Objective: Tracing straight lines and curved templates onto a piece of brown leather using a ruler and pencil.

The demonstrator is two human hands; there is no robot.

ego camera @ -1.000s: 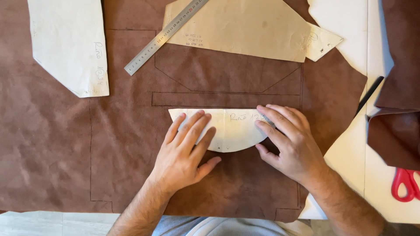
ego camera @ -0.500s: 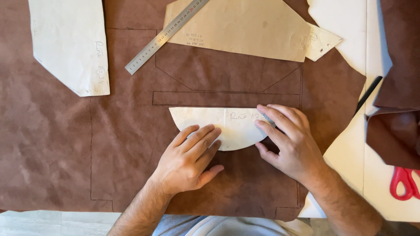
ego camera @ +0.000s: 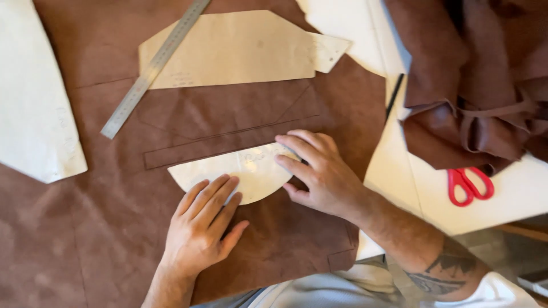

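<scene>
I am observing two bare hands pinning a pale half-round paper pattern (ego camera: 240, 171) flat on a sheet of brown suede-like material (ego camera: 103, 239) that covers most of the near and left part of the work surface. The pattern lies at centre, straight edge on the far side, just below a long narrow rectangle marked on the brown sheet.

The left hand (ego camera: 200, 228) lies palm down, fingers extended and close together, their tips resting on the near curved edge of the pattern; it grips nothing. The right hand (ego camera: 319, 177) is likewise spread flat, fingers pressing on the pattern's right end, nothing enclosed in it.

In my judgement, the step is holding the pattern steady against the marked lines. To do it well, pressure should stay even across both ends so the paper cannot pivot, and the straight edge should stay parallel to the drawn rectangle.

Further items: a larger tan paper pattern (ego camera: 228, 51) at the far centre, a steel ruler (ego camera: 154, 68) lying diagonally over its left corner, another pale pattern piece (ego camera: 34, 114) at far left, a dark pencil (ego camera: 394, 97), bundled brown fabric (ego camera: 474, 85) at far right, and red-handled scissors (ego camera: 469, 185) beneath it.
</scene>
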